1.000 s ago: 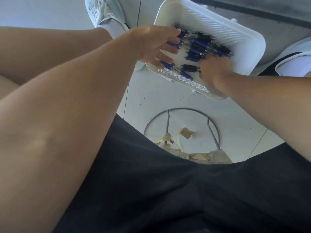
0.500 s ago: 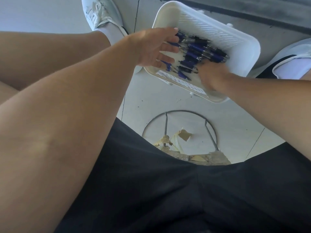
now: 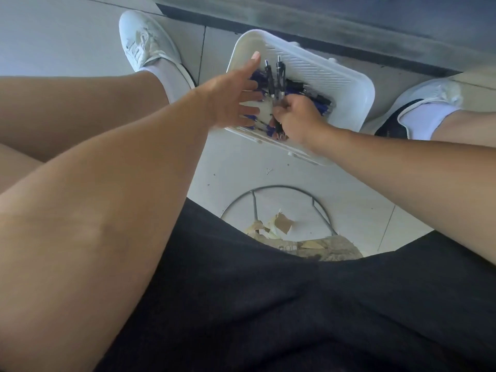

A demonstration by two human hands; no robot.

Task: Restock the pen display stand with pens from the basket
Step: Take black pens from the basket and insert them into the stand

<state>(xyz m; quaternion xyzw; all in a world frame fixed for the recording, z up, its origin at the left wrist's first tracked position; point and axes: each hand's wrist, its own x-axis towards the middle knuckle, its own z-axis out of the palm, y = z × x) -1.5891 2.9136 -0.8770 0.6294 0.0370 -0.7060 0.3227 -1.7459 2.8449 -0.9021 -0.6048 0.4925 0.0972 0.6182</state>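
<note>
A white slotted plastic basket (image 3: 330, 76) sits on the tiled floor between my feet, holding several blue and black pens (image 3: 319, 100). My right hand (image 3: 298, 116) grips a bunch of black pens (image 3: 275, 76), their tips pointing up and away from me. My left hand (image 3: 233, 95) is spread open with straight fingers over the basket's left side, just beside the bunch. The pen display stand is not in view.
White sneakers flank the basket, my left shoe (image 3: 150, 47) and my right shoe (image 3: 429, 103). A wire ring stool base (image 3: 279, 189) with scraps of brown paper (image 3: 279, 226) lies near me. A dark ledge (image 3: 322, 25) runs behind the basket.
My right hand has closed round a bunch of black pens and raised them on end out of the pile. My left hand has spread its fingers wider beside them.
</note>
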